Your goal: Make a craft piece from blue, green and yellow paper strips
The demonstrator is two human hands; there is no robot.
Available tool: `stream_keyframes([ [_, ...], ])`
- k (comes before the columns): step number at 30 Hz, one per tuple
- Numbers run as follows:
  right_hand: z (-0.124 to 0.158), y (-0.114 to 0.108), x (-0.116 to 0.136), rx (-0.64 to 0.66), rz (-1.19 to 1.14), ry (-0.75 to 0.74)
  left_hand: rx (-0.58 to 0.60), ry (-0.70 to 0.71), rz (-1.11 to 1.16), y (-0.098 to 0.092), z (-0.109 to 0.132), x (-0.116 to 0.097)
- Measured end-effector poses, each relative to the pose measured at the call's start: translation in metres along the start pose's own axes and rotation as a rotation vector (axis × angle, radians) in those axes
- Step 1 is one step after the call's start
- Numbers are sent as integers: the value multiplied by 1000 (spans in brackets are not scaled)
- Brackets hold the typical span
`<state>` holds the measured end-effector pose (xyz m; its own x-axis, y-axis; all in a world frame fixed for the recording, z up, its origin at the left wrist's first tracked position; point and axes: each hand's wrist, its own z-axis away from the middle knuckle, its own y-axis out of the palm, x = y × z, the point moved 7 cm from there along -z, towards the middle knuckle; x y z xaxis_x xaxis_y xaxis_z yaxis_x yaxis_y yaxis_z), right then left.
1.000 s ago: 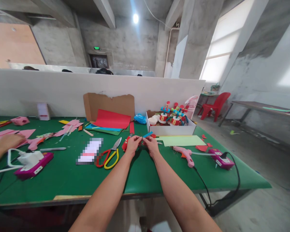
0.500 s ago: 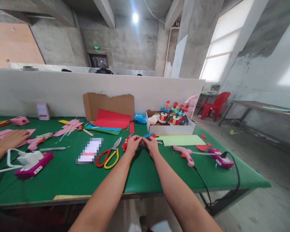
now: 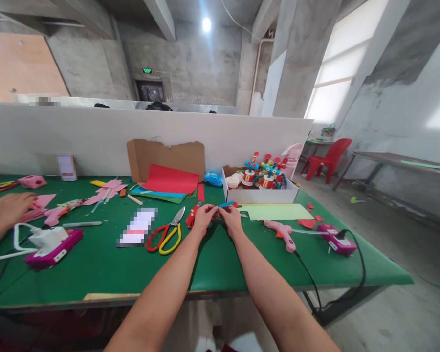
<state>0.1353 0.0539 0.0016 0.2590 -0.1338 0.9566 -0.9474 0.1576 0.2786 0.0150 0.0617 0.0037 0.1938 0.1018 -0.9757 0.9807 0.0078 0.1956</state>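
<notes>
My left hand and my right hand meet over the middle of the table, both with fingers pinched together. Between and above the fingertips shows a small blue paper piece with a red end by my right hand. Most of what I hold is hidden behind my fingers. A red object pokes out just left of my left hand; its kind is unclear. Scissors with one red and one yellow handle lie open to the left. A light green paper sheet lies to the right.
A pink glue gun and purple power strip lie at right, their cables hanging off the edge. A white box holds several small paper figures. Coloured sheets lie behind. At left, another person's hand touches pink paper.
My hands stay pinched together in nearly the same place. The other person's hand at left has shifted and its fingers have curled. The view has moved very slightly.
</notes>
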Motion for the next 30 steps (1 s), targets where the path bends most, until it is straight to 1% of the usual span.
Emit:
stream_keyframes([
  [4,-1,1,-3,31,-77,26,-1,20,3,-2,-2,0],
  [11,-4,2,-10,94,-278,140,20,24,31,0,-2,0],
  [19,-2,1,-13,73,-244,184,26,30,15,1,-1,-3],
  [24,0,2,-9,89,-231,161,23,42,-1,1,1,-5],
  [30,-1,2,-8,105,-193,123,-10,54,-7,-1,0,-5],
])
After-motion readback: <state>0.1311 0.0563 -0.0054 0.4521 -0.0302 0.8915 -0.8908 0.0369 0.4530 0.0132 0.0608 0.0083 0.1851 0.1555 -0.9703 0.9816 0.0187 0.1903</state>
